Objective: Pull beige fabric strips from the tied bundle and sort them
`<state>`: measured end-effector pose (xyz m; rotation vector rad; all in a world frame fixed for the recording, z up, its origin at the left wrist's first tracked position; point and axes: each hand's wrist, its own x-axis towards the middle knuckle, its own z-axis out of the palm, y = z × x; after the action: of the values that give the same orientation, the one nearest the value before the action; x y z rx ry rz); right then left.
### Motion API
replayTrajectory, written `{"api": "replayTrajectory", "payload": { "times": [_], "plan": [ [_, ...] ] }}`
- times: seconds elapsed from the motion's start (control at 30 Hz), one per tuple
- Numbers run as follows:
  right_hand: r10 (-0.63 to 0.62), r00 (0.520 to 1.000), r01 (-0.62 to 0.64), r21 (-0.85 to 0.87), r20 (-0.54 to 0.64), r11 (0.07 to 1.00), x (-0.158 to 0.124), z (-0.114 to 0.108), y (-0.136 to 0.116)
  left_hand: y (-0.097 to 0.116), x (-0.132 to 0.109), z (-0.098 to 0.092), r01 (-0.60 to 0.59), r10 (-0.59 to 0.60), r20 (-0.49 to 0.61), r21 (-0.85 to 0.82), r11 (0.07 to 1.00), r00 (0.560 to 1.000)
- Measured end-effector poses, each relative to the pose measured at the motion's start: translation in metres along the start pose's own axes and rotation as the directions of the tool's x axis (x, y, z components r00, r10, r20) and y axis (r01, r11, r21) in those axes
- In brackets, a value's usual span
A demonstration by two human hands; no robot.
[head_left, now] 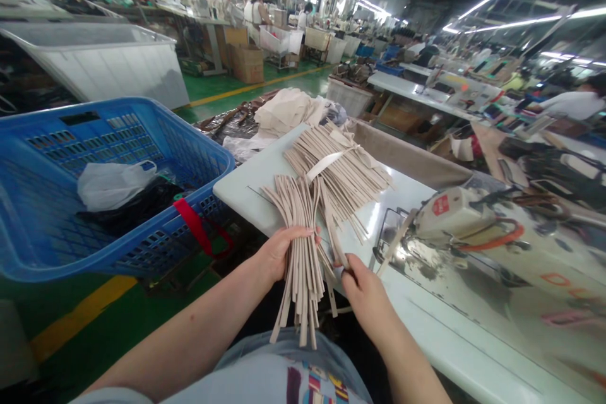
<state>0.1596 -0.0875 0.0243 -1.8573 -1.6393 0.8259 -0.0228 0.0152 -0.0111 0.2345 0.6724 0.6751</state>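
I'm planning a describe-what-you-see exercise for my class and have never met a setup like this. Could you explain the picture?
There is no robot here: a person works with two bare hands, filmed by one head-worn camera looking forward and down. The left hand grips a bundle of thin beige strips. The right hand pinches a similar strip, perhaps more than one; I can't tell. More strips lie in a pile on the pale tabletop. On the picture's right is what looks like a sewing machine; on its left, a blue basket holds a white bag.
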Motion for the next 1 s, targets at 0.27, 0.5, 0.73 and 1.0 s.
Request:
{"api": "replayTrajectory", "payload": {
  "times": [0.27,0.5,0.73,1.0],
  "plan": [
    [0.024,1.000,-0.007,-0.606,0.020,0.795,-0.026,0.033,-0.005,0.000,-0.001,0.003,0.000,0.000,0.000,-0.020,1.000,1.000],
    [0.068,0.997,-0.073,-0.134,-0.047,0.988,-0.015,0.022,-0.002,0.000,-0.023,-0.010,0.000,0.008,0.128,-0.056,0.998,0.992],
    [0.056,0.996,-0.076,0.307,0.075,0.949,-0.018,0.028,-0.009,-0.007,-0.038,-0.033,-0.030,0.032,-0.026,0.069,0.997,0.999],
    [-0.293,0.949,0.312,-0.468,0.115,0.827,-0.031,0.031,-0.049,-0.028,-0.045,-0.004,-0.052,0.068,-0.065,0.218,0.975,0.996]
  ]
}}
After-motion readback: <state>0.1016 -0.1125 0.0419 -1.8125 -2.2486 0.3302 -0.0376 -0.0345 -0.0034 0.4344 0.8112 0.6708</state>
